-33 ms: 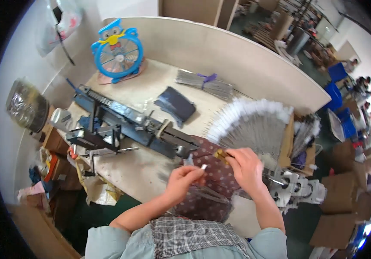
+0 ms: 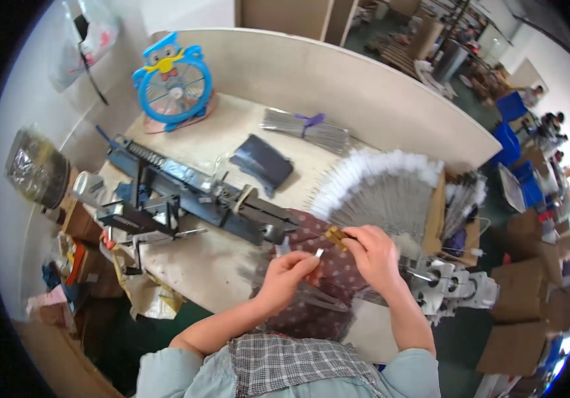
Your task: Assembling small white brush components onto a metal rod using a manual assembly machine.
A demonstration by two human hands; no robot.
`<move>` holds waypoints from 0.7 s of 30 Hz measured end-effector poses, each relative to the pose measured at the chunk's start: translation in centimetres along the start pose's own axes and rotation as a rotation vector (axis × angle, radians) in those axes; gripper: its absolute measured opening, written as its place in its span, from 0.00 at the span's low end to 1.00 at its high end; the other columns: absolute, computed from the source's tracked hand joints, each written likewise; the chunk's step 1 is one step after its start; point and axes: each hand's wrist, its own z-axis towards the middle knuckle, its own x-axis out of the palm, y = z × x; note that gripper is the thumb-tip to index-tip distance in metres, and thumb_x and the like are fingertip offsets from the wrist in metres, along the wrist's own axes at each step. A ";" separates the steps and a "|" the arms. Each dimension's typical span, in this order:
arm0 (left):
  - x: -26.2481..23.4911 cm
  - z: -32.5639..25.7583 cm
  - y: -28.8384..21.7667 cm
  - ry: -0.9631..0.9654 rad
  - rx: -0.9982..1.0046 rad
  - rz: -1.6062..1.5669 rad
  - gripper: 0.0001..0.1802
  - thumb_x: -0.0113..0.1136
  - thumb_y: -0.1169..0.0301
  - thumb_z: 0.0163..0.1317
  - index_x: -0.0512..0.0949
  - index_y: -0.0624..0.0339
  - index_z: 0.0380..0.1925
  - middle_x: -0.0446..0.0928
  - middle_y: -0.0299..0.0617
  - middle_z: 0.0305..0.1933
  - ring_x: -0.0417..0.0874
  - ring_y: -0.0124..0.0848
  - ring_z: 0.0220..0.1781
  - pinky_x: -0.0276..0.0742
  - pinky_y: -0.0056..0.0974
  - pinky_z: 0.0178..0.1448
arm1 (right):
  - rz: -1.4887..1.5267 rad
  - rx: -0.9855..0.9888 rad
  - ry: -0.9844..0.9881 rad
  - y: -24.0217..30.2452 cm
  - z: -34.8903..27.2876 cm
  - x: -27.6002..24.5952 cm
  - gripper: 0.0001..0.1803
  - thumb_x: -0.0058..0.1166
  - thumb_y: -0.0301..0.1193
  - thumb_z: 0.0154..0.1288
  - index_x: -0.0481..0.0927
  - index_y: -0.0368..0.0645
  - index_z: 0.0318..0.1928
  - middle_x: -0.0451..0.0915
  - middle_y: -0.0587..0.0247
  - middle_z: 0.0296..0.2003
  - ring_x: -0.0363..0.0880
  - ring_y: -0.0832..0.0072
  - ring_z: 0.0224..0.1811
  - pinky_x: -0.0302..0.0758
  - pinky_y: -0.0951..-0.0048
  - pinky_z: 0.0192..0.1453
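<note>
My left hand (image 2: 290, 275) pinches a small white piece (image 2: 319, 253) between thumb and fingertips. In my right hand (image 2: 372, 255) is a small brass-coloured block (image 2: 335, 237), gripped by thumb and fingers. Both hands are above a brown polka-dot cloth (image 2: 305, 312), the two held pieces close together but apart. A long dark metal bench fixture (image 2: 238, 225) with a coil spring reaches from the upper left to near the brass block. Thin wire-like strands lie on the cloth below my left hand.
Right of the fixture, many thin metal rods with white tufted ends (image 2: 384, 192) lie fanned out. Behind are a tied rod bundle (image 2: 305, 125), a dark folded cloth (image 2: 263, 162) and a blue fan (image 2: 175, 89). A metal machine (image 2: 451, 285) stands right of my forearm; cardboard boxes (image 2: 516, 292) beyond.
The whole view has shifted slightly, so the bench appears further left. The brass block is turned a little in my right hand. My left hand with the white piece is slightly nearer to it.
</note>
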 end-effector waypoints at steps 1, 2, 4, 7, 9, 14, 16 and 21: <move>1.0 1.1 0.5 0.054 0.035 -0.039 0.10 0.56 0.67 0.64 0.78 0.64 0.34 0.78 0.39 0.30 0.75 0.25 0.30 0.72 0.31 0.36 | 0.143 0.130 0.067 -0.4 0.0 -0.2 0.10 0.59 0.26 0.55 0.80 0.39 0.40 0.80 0.57 0.32 0.78 0.60 0.34 0.74 0.68 0.39; 1.5 1.9 0.9 0.105 0.071 -0.077 0.10 0.55 0.68 0.65 0.78 0.65 0.36 0.78 0.39 0.31 0.75 0.24 0.30 0.72 0.30 0.35 | 0.132 0.132 0.055 -0.7 -0.3 -0.4 0.10 0.59 0.26 0.55 0.80 0.39 0.40 0.80 0.57 0.32 0.78 0.60 0.34 0.74 0.68 0.39; 2.1 2.8 1.6 0.111 0.103 -0.024 0.10 0.54 0.68 0.66 0.78 0.65 0.37 0.78 0.39 0.32 0.75 0.23 0.30 0.72 0.30 0.35 | 0.191 0.146 0.090 -1.1 -1.1 -0.8 0.09 0.58 0.27 0.58 0.80 0.39 0.40 0.79 0.56 0.33 0.78 0.60 0.34 0.74 0.68 0.39; 2.4 3.2 2.2 0.117 0.139 0.081 0.11 0.53 0.68 0.67 0.78 0.65 0.39 0.77 0.37 0.33 0.74 0.22 0.30 0.72 0.29 0.35 | 0.360 0.236 0.070 -1.8 -1.8 -1.1 0.09 0.59 0.27 0.57 0.80 0.39 0.39 0.79 0.57 0.32 0.78 0.62 0.34 0.74 0.68 0.40; 2.5 3.3 2.4 0.131 0.142 0.152 0.11 0.53 0.67 0.68 0.77 0.64 0.40 0.77 0.34 0.33 0.73 0.19 0.29 0.70 0.25 0.33 | 0.465 0.261 0.069 -2.3 -2.2 -1.3 0.09 0.59 0.27 0.56 0.80 0.38 0.38 0.79 0.58 0.31 0.77 0.62 0.33 0.74 0.68 0.39; 2.9 3.0 2.2 -0.053 0.166 0.096 0.10 0.53 0.67 0.68 0.77 0.63 0.39 0.76 0.34 0.30 0.73 0.19 0.28 0.69 0.25 0.33 | 0.261 0.023 0.107 -2.2 -1.7 -2.0 0.09 0.60 0.27 0.54 0.81 0.41 0.37 0.79 0.63 0.30 0.76 0.64 0.33 0.73 0.68 0.38; 2.7 2.4 1.1 -0.186 0.182 0.012 0.09 0.53 0.66 0.67 0.76 0.61 0.36 0.77 0.35 0.30 0.72 0.19 0.27 0.67 0.25 0.32 | -0.018 -0.212 -0.039 -1.6 -0.8 -1.6 0.08 0.61 0.28 0.52 0.81 0.44 0.35 0.78 0.65 0.29 0.75 0.67 0.34 0.72 0.69 0.38; 2.1 2.3 0.4 -0.215 0.152 -0.103 0.10 0.54 0.65 0.67 0.76 0.59 0.36 0.77 0.34 0.29 0.72 0.21 0.25 0.66 0.26 0.30 | -0.224 -0.203 -0.149 -0.2 2.1 1.8 0.07 0.60 0.31 0.53 0.80 0.44 0.32 0.75 0.65 0.26 0.74 0.67 0.34 0.72 0.68 0.38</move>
